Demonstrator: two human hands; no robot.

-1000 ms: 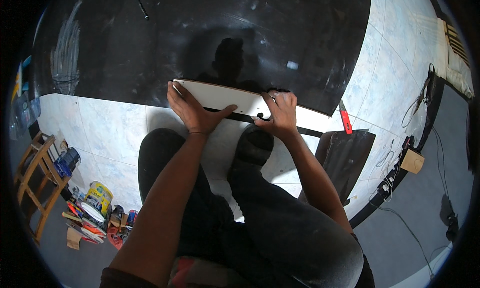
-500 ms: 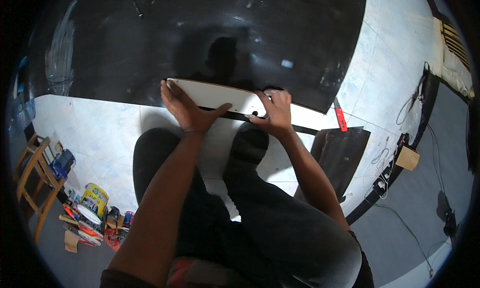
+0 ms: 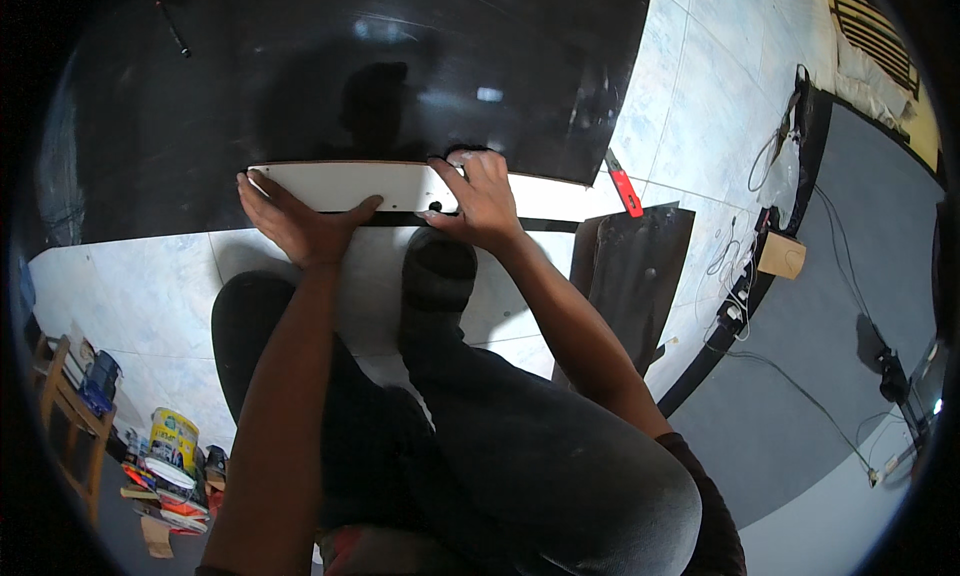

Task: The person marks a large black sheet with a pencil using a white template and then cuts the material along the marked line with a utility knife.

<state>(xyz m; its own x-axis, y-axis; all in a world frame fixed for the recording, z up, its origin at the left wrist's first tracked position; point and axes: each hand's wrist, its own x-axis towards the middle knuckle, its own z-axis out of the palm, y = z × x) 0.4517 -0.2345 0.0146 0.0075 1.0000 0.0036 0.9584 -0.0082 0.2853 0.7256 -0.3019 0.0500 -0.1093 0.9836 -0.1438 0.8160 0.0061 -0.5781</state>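
Observation:
A long white board [image 3: 345,188] with a few small holes lies along the near edge of a large glossy black sheet [image 3: 290,86]. My left hand [image 3: 305,223] grips its left end, fingers over the end and thumb stretched along the near edge. At the other end my right hand [image 3: 484,198] holds the board between fingers on the far side and thumb at the near edge, beside a dark round hole. A narrow black strip shows below the board. Right of it lies a red utility knife [image 3: 626,191] with its blade toward the sheet.
A dark curved offcut [image 3: 635,261] lies on the tiled floor near my right forearm. On the sheet is a dark pen-like tool [image 3: 173,31]. Paint buckets [image 3: 173,441] and a wooden chair [image 3: 75,406] stand at left; cables and a small brown box [image 3: 781,255] at right.
The whole view has swung, so everything sits further left and slightly turned. Both hands keep their places on the white board, which stays along the sheet's edge.

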